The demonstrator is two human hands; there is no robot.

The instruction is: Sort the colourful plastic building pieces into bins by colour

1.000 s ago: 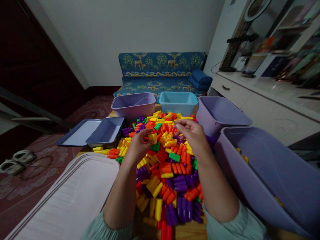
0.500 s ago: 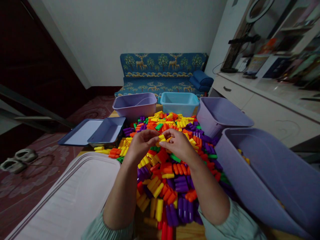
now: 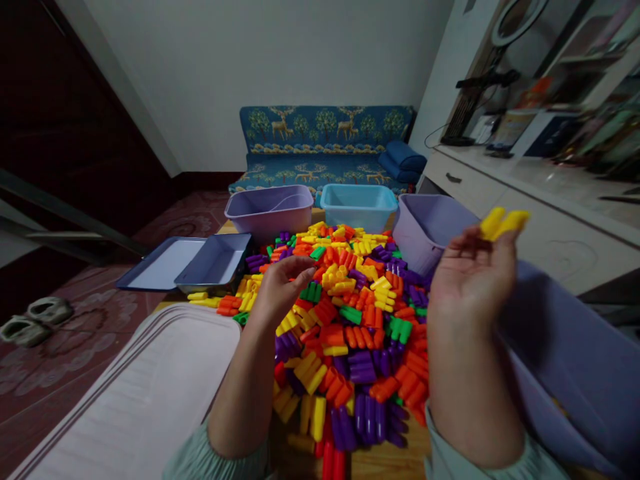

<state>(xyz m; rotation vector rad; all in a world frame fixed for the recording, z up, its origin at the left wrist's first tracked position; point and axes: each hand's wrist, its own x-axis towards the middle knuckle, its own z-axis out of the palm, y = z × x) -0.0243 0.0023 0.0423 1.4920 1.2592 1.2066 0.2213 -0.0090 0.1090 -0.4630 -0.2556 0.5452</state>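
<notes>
My right hand [image 3: 473,280] is raised above the large purple bin [image 3: 580,347] on the right, palm turned up. Its thumb and fingers pinch a yellow plastic building piece [image 3: 505,225] made of joined tubes. Over the left side of the pile is my left hand [image 3: 284,283], thumb and fingers slightly apart with nothing between them. Beneath and around it lie many loose tube pieces: a green piece [image 3: 311,292], orange pieces [image 3: 363,337], purple pieces [image 3: 371,417] and yellow ones [image 3: 310,370]. My right forearm hides part of the large bin.
At the table's far edge stand a purple bin [image 3: 270,212], a light blue bin [image 3: 359,207] and another purple bin [image 3: 420,230]. An open blue-grey case [image 3: 214,263] sits to the left. White stacked lids [image 3: 150,393] lie at the near left. A patterned sofa [image 3: 325,147] is beyond.
My right hand has swung right and up from the pile's middle, carrying the yellow piece over the large bin. My left hand has let go and stays nearly where it was.
</notes>
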